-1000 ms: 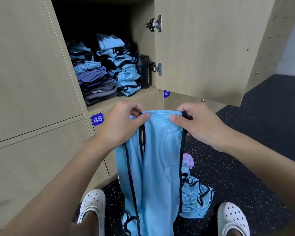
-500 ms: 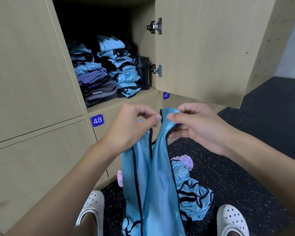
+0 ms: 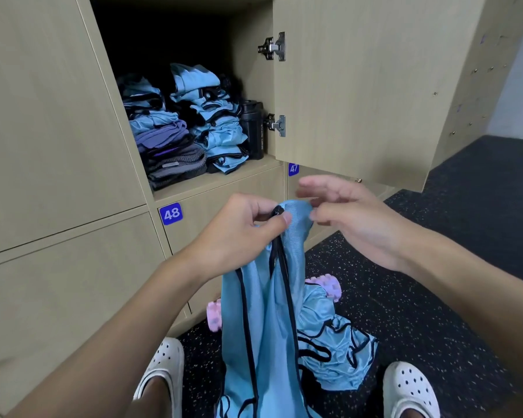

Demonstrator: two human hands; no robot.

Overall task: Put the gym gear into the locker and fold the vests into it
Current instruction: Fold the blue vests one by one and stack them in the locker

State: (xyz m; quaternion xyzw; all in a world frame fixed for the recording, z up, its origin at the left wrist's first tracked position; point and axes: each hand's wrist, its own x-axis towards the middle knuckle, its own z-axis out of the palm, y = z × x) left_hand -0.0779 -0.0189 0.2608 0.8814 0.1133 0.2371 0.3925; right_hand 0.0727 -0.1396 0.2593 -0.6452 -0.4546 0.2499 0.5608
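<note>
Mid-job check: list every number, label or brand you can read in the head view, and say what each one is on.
"48": white digits on a blue tag on the locker front below the open locker.
"47": a blue tag on the next locker front to the right, partly under the open door's edge.
Black bottle in the open locker: vertical light print, too small to read.
Grey folded garment: pale label, unreadable.

Pale wooden cabinet fronts [image 3: 43, 122] stand on dark speckled floor [image 3: 405, 312].
</note>
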